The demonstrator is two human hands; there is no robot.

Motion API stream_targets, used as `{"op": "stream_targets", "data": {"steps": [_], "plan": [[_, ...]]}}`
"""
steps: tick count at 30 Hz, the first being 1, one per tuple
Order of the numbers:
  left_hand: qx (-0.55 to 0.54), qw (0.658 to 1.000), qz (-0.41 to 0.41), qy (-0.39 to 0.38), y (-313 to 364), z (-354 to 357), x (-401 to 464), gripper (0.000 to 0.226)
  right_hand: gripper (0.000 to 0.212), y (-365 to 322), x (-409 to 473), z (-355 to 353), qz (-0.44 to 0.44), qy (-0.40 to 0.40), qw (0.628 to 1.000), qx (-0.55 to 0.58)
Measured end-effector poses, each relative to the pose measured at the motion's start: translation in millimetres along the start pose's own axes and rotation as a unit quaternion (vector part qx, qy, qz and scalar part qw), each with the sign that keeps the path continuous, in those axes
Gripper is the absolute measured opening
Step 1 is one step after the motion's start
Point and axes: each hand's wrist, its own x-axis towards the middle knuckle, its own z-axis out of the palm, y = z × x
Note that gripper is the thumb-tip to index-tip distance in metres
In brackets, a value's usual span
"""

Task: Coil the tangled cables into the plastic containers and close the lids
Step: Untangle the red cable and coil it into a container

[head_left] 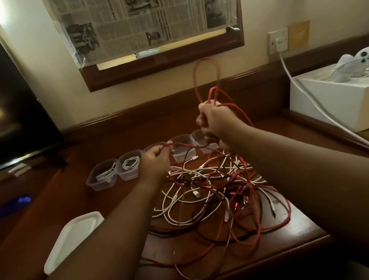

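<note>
My right hand (pixel 214 119) is raised above the desk and grips loops of a red cable (pixel 206 79) that stand up above its fingers. My left hand (pixel 155 159) pinches the same red cable lower down, and the strand runs taut between the hands. A tangle of white, red and black cables (pixel 220 193) lies on the wooden desk beneath. Behind it stands a row of clear plastic containers; the two at the left (pixel 102 175) (pixel 129 165) hold coiled white cables, and the ones at the right (pixel 182 146) look empty. White lids (pixel 74 237) lie stacked at the front left.
A dark TV screen (pixel 0 104) stands at the left. A white box (pixel 341 99) with white items sits at the right, and a white power cord (pixel 308 99) runs from a wall socket across it. A framed mirror covered in newspaper (pixel 145 16) hangs on the wall.
</note>
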Motion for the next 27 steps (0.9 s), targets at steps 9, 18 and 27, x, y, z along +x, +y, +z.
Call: {"op": "stream_targets", "data": {"steps": [9,18,27], "plan": [[0.004,0.998,0.057,-0.019,40.3,-10.5,22.3,0.011,0.029,4.5,1.6,2.4,0.032,-0.176,0.943,-0.282],[0.113,0.993,0.018,-0.033,-15.6,-14.0,19.0,0.021,0.034,7.6,6.0,9.6,-0.050,-0.007,0.999,0.002],[0.041,0.998,0.001,0.052,4.6,-28.1,31.4,0.029,0.036,10.4,5.4,5.9,-0.004,-0.025,0.990,0.135]]}}
